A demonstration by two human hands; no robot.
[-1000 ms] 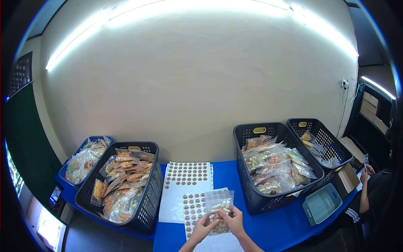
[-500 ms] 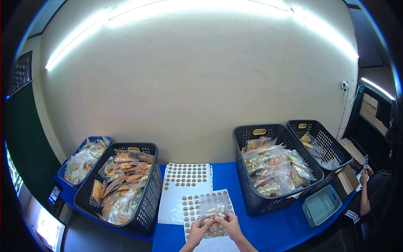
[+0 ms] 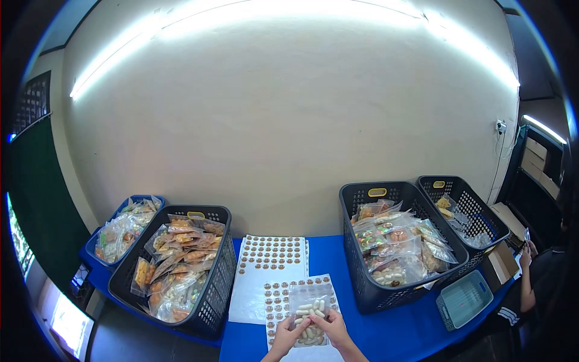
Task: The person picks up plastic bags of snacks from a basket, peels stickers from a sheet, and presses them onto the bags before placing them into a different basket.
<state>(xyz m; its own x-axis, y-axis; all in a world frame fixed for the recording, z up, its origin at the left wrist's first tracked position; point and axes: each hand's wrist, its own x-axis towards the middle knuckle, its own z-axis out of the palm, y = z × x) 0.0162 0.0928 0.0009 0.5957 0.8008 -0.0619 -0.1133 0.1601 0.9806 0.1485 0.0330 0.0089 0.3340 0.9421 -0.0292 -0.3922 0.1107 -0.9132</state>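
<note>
A clear plastic bag of white, elongated pieces [image 3: 311, 308] is held upright between both hands over the blue-covered table. My left hand [image 3: 287, 335] is closed on its left side, thumb across the front. On the right side my right hand [image 3: 332, 327] grips it the same way, both thumb tips close together at the middle. Directly behind and beneath the bag lies a white sheet of round brown stickers [image 3: 276, 300]. Further back, another sticker sheet [image 3: 271, 253] lies flat, with stickers in rows on its upper part.
On the left stand a black basket [image 3: 222, 265] of filled bags and a blue basket [image 3: 90, 250]. To the right are a large black basket [image 3: 386, 301] with more bags, a second black basket [image 3: 491, 223], and a grey-green bin [image 3: 463, 301]. A person [image 3: 540, 283] is at far right.
The view has shifted slightly, so everything appears a little further right and lower. Both hands keep hold of the bag in nearly the same pose.
</note>
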